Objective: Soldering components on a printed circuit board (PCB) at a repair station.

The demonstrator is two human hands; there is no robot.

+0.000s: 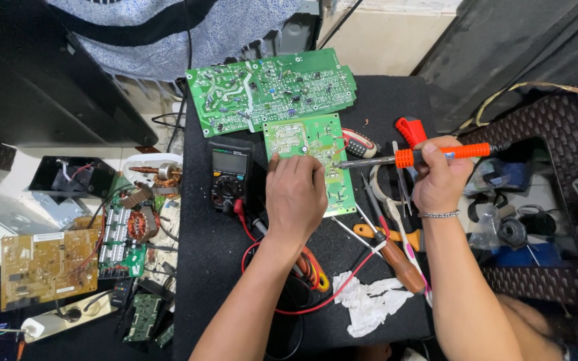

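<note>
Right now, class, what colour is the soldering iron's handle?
Bright orange, on the soldering iron in the right hand; head view.

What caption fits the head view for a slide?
Left hand steadies a small green circuit board while the right hand applies an orange-handled soldering iron.

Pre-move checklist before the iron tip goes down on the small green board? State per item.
1. Right hand grips the orange soldering iron: ok.
2. Left hand rests on the small green board, steadying it: ok.
3. Iron tip over the board, near the left fingers: not ok, close.
4. Tip touching a joint: cannot tell.
5. Solder wire in hand: cannot tell, none visible.
6. Multimeter leads and red wire lie under the left forearm, away from the tip: ok.
</note>
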